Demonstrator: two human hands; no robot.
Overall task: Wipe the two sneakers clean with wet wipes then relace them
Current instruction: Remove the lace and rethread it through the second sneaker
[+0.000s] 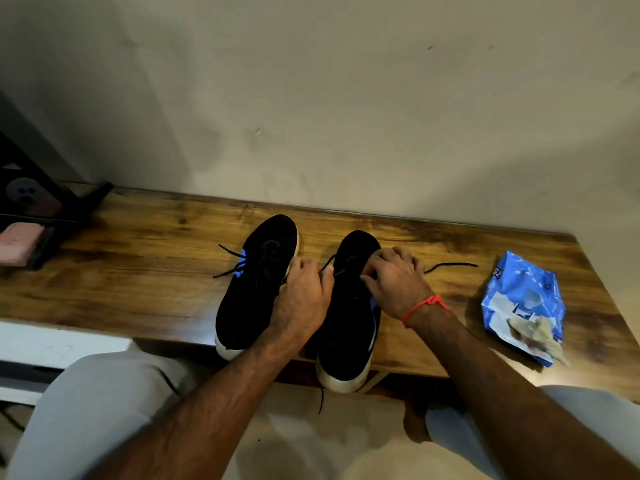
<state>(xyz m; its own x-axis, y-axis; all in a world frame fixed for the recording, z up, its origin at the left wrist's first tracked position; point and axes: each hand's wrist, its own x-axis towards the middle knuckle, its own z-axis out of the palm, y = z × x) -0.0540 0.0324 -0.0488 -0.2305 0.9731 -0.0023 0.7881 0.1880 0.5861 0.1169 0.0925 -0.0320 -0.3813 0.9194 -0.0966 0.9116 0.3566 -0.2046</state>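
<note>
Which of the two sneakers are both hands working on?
The right sneaker: left hand and right hand pinch its lace. The left sneaker lies untouched.

Two black sneakers with white soles stand side by side on the wooden counter [145, 271], toes at twelve o'clock. The left hand [301, 299] pinches a black lace [327, 265] between the left sneaker [249, 299] and the right sneaker [349, 317]. The right hand [394, 282], fingers curled, works at the right sneaker's lacing. At three o'clock lies a blue wet-wipes pack [523, 299], a used wipe [547, 337] on it.
</note>
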